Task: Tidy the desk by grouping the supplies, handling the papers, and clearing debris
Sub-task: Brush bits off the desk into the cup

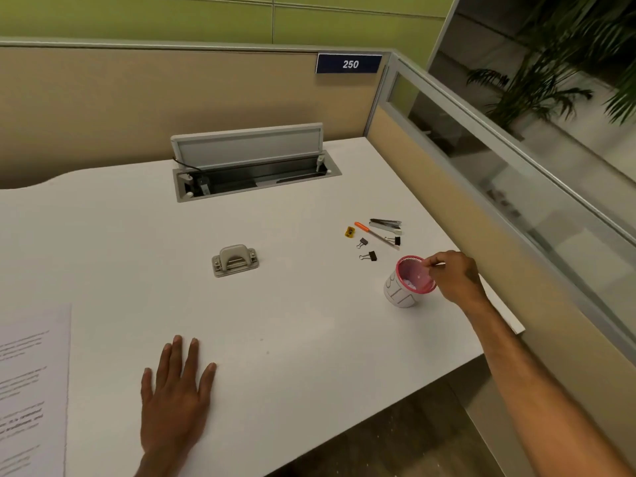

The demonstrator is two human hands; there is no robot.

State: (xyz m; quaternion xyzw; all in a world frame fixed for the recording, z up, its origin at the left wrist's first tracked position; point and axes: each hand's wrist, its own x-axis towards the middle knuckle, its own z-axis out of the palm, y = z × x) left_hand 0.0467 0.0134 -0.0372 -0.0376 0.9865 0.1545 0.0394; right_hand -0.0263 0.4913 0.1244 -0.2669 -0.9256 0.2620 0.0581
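Note:
A pink mesh cup [409, 282] with a white paper label stands tilted near the desk's right edge. My right hand [456, 278] pinches its rim with thumb and forefinger. Inside the cup lie white scraps. Behind it sit a stapler [385, 224], an orange-capped pen [377, 235], a yellow sharpener [349, 232] and three binder clips [369, 256]. A grey hole punch [235, 260] rests mid-desk. Printed papers [31, 390] lie at the left edge. My left hand [175, 397] lies flat on the desk, fingers spread, holding nothing.
An open cable tray [256, 173] with a raised lid is set into the white desk [309, 339] at the back. Beige partitions wall the back and right; a glass panel and a plant lie beyond. The desk's front edge runs diagonally at the lower right.

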